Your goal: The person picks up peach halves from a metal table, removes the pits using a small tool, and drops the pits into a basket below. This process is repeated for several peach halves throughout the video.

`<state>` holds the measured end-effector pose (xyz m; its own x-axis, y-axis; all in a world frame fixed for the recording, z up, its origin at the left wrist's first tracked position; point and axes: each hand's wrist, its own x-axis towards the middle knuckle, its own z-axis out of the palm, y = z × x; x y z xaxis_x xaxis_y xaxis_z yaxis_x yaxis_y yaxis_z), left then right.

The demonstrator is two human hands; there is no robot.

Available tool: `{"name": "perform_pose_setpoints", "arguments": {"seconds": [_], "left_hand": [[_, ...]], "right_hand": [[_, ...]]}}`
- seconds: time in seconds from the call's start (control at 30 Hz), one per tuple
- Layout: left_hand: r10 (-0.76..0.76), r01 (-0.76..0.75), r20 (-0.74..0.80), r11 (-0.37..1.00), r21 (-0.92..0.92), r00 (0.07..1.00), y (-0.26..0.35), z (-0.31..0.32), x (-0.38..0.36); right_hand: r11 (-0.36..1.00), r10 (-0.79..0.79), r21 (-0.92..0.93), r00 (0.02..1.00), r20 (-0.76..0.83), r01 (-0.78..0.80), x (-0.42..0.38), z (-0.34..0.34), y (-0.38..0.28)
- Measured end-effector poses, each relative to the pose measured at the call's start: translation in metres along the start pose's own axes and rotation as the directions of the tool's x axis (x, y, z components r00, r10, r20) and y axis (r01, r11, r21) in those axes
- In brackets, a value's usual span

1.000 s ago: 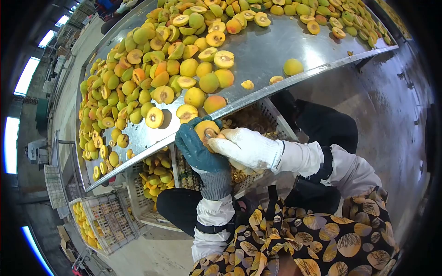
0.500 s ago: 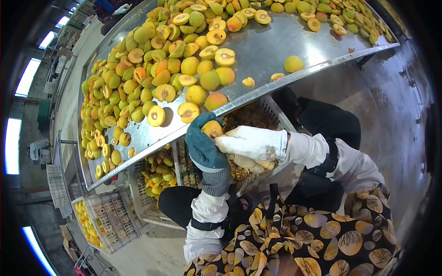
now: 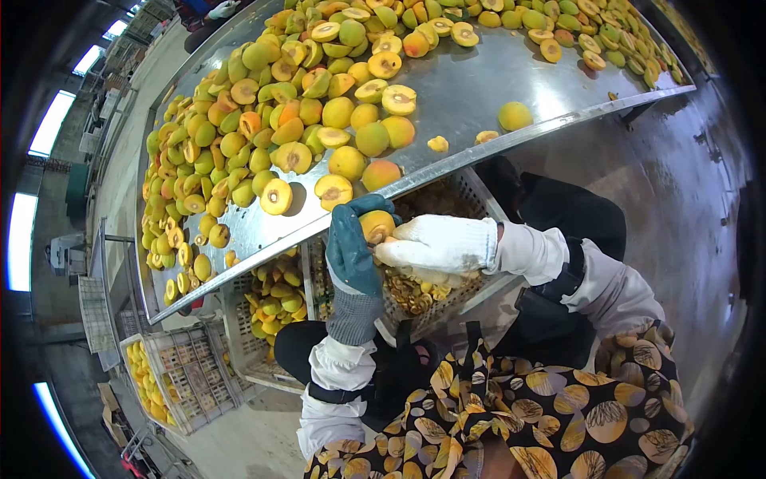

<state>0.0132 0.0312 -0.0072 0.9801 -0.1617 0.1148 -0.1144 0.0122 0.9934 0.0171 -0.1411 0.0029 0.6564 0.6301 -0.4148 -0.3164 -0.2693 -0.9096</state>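
My left hand [image 3: 353, 243], in a teal coated glove with a grey cuff, is closed around a halved yellow peach [image 3: 377, 226]. The peach's cut face is turned towards my right hand [image 3: 439, 245], which wears a white knitted glove with dirty fingertips. Its fingers are pinched together against the cut face; whatever they grip is hidden. Both hands are just off the near edge of the metal table [image 3: 471, 120]. Below them a crate [image 3: 479, 297] holds peach pits and scraps. Cut peaches, several showing their pits, lie close by on the table, among them a half [image 3: 333, 191].
A large heap of peaches [image 3: 263, 120] covers the table's left and far side. Under its edge stands a crate of peach halves [image 3: 275, 299]; another crate [image 3: 195, 375] with yellow fruit is at lower left. The table's raised metal rim [image 3: 542, 130] runs before me. Another person's gloved hand [image 3: 223, 9] shows at top left.
My left wrist and forearm have swung slightly left, and the peach half has tilted a little in my hand. My right hand stays against it. The view has shifted slightly.
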Motion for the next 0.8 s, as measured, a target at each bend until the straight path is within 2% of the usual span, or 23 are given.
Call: {"name": "perform_pose_setpoints", "arguments": {"seconds": [0.03, 0.07, 0.1, 0.13, 0.2, 0.23, 0.27, 0.3, 0.33, 0.37, 0.4, 0.43, 0.5, 0.63, 0.67, 0.73, 0.77, 0.8], "left_hand": [[0.019, -0.020, 0.014, 0.998, 0.064, 1.000, -0.001, -0.005, -0.001], [0.037, -0.040, 0.028, 0.991, 0.129, 0.999, -0.001, -0.009, -0.002], [0.059, -0.066, 0.042, 0.979, 0.193, 0.997, 0.001, -0.015, -0.001], [-0.023, 0.026, -0.024, 0.991, 0.133, 0.999, 0.003, -0.023, -0.003], [-0.194, 0.195, -0.138, 0.981, -0.007, 0.971, 0.009, -0.049, -0.009], [-0.244, 0.238, -0.304, 0.970, -0.057, 0.921, -0.002, -0.082, -0.012], [-0.167, 0.205, -0.422, 0.978, 0.048, 0.891, -0.002, -0.109, -0.016], [0.125, 0.095, -0.316, 0.796, 0.598, 0.940, -0.010, -0.151, -0.017], [-0.022, 0.326, -0.377, 0.550, 0.769, 0.926, 0.004, -0.166, -0.012], [-0.035, 0.450, -0.461, 0.291, 0.844, 0.887, 0.003, -0.180, -0.008], [-0.022, 0.496, -0.516, 0.310, 0.811, 0.857, 0.008, -0.176, 0.005], [-0.012, 0.541, -0.570, 0.332, 0.773, 0.821, 0.011, -0.170, 0.024], [0.041, 0.441, -0.472, 0.294, 0.848, 0.880, -0.020, -0.175, 0.065], [-0.016, 0.333, -0.339, 0.240, 0.912, 0.941, -0.034, -0.136, 0.116], [-0.038, 0.316, -0.316, 0.231, 0.920, 0.948, -0.036, -0.132, 0.122], [-0.036, 0.284, -0.336, 0.624, 0.728, 0.941, -0.048, -0.136, 0.114], [-0.038, 0.244, -0.346, 0.780, 0.577, 0.938, -0.052, -0.139, 0.107], [-0.103, 0.230, -0.384, 0.926, 0.301, 0.918, -0.026, -0.114, 0.084]], "right_hand": [[0.944, -0.224, -0.275, 0.966, -0.129, 0.183, 0.005, 0.003, 0.008], [0.783, -0.462, -0.543, 0.868, -0.184, 0.302, 0.008, 0.007, 0.014], [0.535, -0.681, -0.772, 0.715, -0.155, 0.342, 0.008, 0.008, 0.011], [0.430, -0.610, -0.883, 0.782, -0.131, 0.188, 0.001, 0.007, 0.004], [0.410, -0.602, -0.895, 0.790, -0.117, 0.179, -0.004, 0.008, 0.003], [0.397, -0.601, -0.902, 0.791, -0.114, 0.171, -0.006, 0.007, 0.004], [0.406, -0.581, -0.900, 0.805, -0.122, 0.157, 0.000, 0.007, 0.018], [0.409, -0.511, -0.909, 0.845, -0.157, 0.078, -0.003, 0.007, 0.021], [0.428, -0.417, -0.904, 0.892, -0.174, 0.023, -0.001, 0.003, 0.028], [0.445, -0.316, -0.895, 0.929, -0.193, -0.034, 0.000, 0.003, 0.034], [0.456, -0.227, -0.887, 0.954, -0.194, -0.072, 0.000, 0.004, 0.031], [0.482, -0.247, -0.874, 0.949, -0.195, -0.054, 0.002, 0.005, 0.032], [0.532, -0.282, -0.846, 0.939, -0.197, -0.018, 0.006, 0.009, 0.037], [0.554, -0.337, -0.832, 0.911, -0.237, -0.012, 0.009, 0.005, 0.036], [0.698, -0.277, -0.716, 0.927, -0.253, 0.013, 0.009, 0.002, 0.034], [0.913, -0.157, -0.405, 0.958, -0.240, 0.048, 0.008, -0.001, 0.018], [0.993, -0.041, -0.120, 0.990, -0.138, 0.025, 0.005, -0.004, 0.009], [0.984, 0.043, 0.172, 0.999, 0.001, -0.042, -0.002, -0.006, -0.002]]}}
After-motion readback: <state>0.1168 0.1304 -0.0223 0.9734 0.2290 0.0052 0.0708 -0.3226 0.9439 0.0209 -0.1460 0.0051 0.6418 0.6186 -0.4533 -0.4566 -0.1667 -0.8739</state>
